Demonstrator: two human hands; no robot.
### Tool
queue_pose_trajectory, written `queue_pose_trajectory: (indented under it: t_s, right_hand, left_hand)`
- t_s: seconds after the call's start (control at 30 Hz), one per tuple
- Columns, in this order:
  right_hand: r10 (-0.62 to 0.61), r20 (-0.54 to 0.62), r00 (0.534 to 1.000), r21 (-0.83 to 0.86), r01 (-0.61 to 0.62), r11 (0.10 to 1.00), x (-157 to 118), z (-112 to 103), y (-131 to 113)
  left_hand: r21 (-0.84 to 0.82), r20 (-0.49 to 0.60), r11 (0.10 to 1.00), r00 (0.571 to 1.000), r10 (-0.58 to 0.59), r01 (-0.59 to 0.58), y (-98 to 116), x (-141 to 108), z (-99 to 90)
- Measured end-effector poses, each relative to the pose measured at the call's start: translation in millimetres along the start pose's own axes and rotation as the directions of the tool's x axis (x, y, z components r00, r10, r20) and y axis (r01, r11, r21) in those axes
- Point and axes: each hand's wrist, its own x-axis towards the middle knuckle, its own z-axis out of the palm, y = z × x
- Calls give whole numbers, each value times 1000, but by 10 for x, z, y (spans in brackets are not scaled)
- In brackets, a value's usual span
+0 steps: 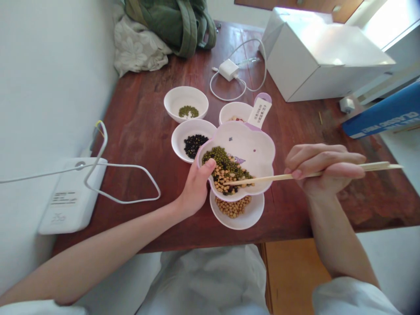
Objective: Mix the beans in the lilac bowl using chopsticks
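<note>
My left hand (197, 186) grips the left rim of a scalloped, purple-edged bowl (259, 153), thumb inside. It tilts over a white bowl (238, 222) of yellow soybeans (231, 208). Mixed green, black and yellow beans (229, 168) lie in its lower left. My right hand (323, 168) is closed around wooden chopsticks (262, 179), their tips among the mixed beans. Behind stand a bowl (179, 142) with black beans (194, 145), another (170, 103) with green mung beans (188, 111), and a partly hidden bowl (229, 109) with reddish beans.
A white power bank (74, 197) with a looped cable is at left. At the back are a green bag (183, 26), patterned cloth (139, 46), charger (229, 70) and white box (315, 57). A blue package (387, 109) lies right. The table's front edge is near me.
</note>
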Motion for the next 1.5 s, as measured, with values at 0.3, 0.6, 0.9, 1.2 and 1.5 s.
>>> queue_pose_trajectory:
  t_s: [0.3,0.6,0.9,1.2,1.5]
  right_hand:
    - [20,19,1000,24,-21,999,18,-21,-39]
    - [-27,-42,999,-19,26,999,4,-14,15]
    - [53,18,998,-39,-52,998,-46,-41,63]
    - [97,-48,994,-50,-100,994,-69,-14,94]
    - [131,-39,991,107,-126,986,-50,6,87]
  left_hand:
    - [-9,33,999,999,41,-41,94,2,79]
    - [34,-3,999,1000,16,-16,38,-9,21]
    - [15,20,999,999,40,-40,37,-9,22]
    - [38,25,999,999,31,-32,46,-10,26]
    - [15,63,998,997,53,-54,11,6,10]
